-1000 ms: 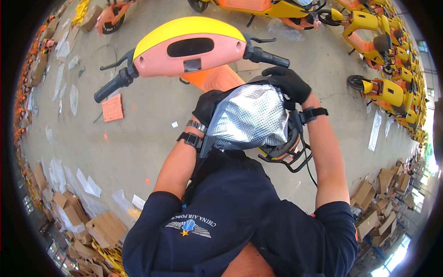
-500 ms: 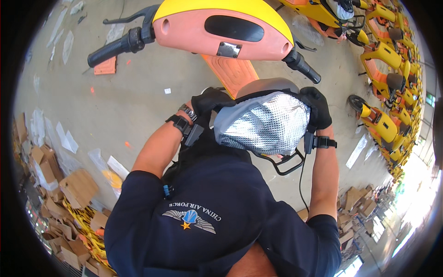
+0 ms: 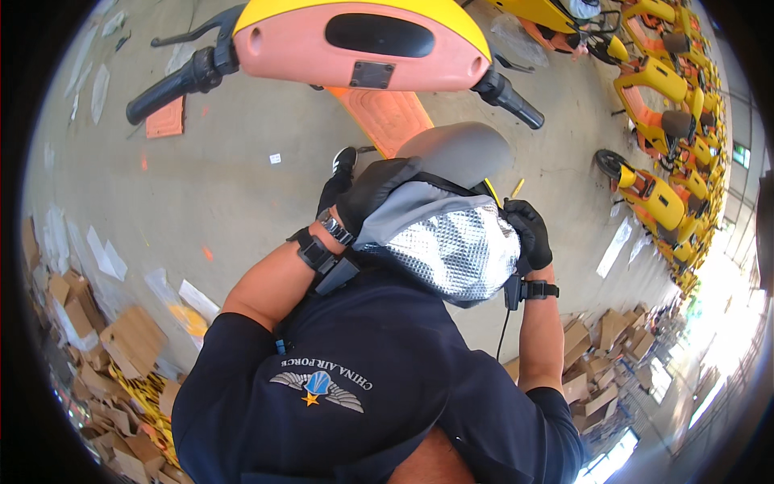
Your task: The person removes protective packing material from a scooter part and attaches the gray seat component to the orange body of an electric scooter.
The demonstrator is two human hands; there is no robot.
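Lifted slightly since a moment ago, the silver quilted cover (image 3: 451,246) sits at chest height over the grey scooter seat (image 3: 455,149). Gloved left hand (image 3: 372,194) and gloved right hand (image 3: 530,232) each grip its edges. Yellow-and-pink handlebars (image 3: 363,40) lie ahead.

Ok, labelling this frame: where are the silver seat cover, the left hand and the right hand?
silver seat cover (image 3: 451,250): head view, quilted foil middle.
left hand (image 3: 372,194): head view, black glove's back.
right hand (image 3: 528,234): head view, black glove's back.
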